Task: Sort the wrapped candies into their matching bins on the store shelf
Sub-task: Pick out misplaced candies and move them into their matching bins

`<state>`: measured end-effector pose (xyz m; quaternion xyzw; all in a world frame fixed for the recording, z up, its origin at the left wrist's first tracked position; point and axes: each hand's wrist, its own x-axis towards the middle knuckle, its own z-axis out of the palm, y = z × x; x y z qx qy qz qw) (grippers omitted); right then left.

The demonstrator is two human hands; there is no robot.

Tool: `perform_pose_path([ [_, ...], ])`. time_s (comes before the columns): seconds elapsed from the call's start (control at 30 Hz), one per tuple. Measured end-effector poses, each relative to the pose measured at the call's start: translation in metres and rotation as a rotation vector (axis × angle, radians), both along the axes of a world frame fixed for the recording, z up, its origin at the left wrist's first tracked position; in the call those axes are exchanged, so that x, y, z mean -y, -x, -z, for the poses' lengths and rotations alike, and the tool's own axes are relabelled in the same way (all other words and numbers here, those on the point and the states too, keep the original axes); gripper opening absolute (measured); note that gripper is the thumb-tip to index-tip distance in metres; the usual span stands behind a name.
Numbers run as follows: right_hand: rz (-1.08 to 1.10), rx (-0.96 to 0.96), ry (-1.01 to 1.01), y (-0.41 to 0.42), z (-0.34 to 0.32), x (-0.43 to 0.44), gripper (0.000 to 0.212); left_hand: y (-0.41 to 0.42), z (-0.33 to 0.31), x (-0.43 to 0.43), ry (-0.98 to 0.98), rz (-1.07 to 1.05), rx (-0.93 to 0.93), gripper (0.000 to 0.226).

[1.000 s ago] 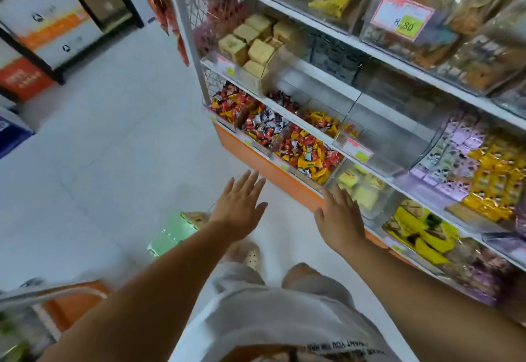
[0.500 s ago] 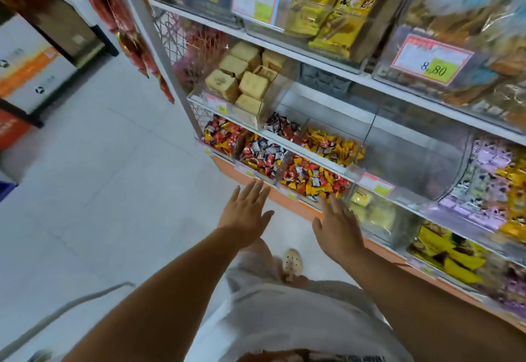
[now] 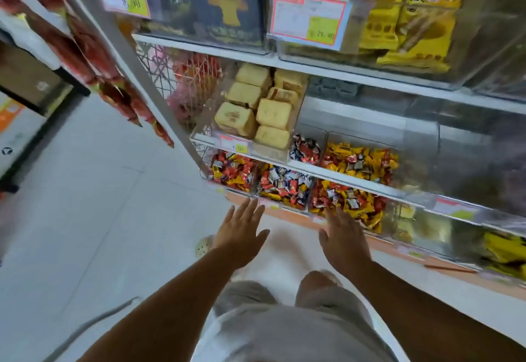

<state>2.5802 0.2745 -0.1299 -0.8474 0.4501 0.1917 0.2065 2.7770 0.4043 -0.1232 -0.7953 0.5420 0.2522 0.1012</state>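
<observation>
Hovering by the bins (image 3: 345,220), the left hand (image 3: 242,232) and right hand (image 3: 345,240) each show a spread, empty grip. Wrapped candies (image 3: 284,186) lie mixed in the bins; sorting looks hardly started.

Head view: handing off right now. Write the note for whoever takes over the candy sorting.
Left hand: open, empty, hovering before the middle candy bin.
Right hand: open, empty, at the front of the right candy bin.
Left candy bin sits beside them; all three look mixed: red, yellow, blue-white.
Done: nothing evident. Left: sort the strays.
</observation>
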Motion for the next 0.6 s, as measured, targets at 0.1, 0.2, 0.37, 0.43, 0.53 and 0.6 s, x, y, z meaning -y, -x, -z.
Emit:
perform_pose_path([
  [0.1, 0.044, -0.019, 0.021, -0.048, 0.018, -0.012, 0.058, -0.054, 0.023, -0.004, -0.007, 0.077, 0.005, 0.065],
  [0.2, 0.085, 0.015, -0.002, -0.087, 0.041, -0.019, 0.058, -0.088, 0.052, -0.006, 0.034, 0.123, -0.001, 0.065],
  [0.37, 0.075, 0.088, 0.059, -0.131, 0.099, -0.024, 0.057, -0.111, 0.111, 0.005, 0.141, 0.153, -0.007, 0.065],
  [0.43, 0.071, 0.105, 0.108, -0.139, 0.131, -0.023, 0.057, -0.117, 0.143, 0.012, 0.227, 0.168, 0.013, 0.063],
  [0.53, 0.036, 0.157, 0.214, -0.146, 0.183, -0.016, 0.054, -0.129, 0.190, 0.025, 0.439, 0.218, 0.036, 0.062],
  [0.6, 0.023, 0.196, 0.264, -0.149, 0.211, -0.011, 0.057, -0.138, 0.221, 0.032, 0.547, 0.248, 0.061, 0.062],
])
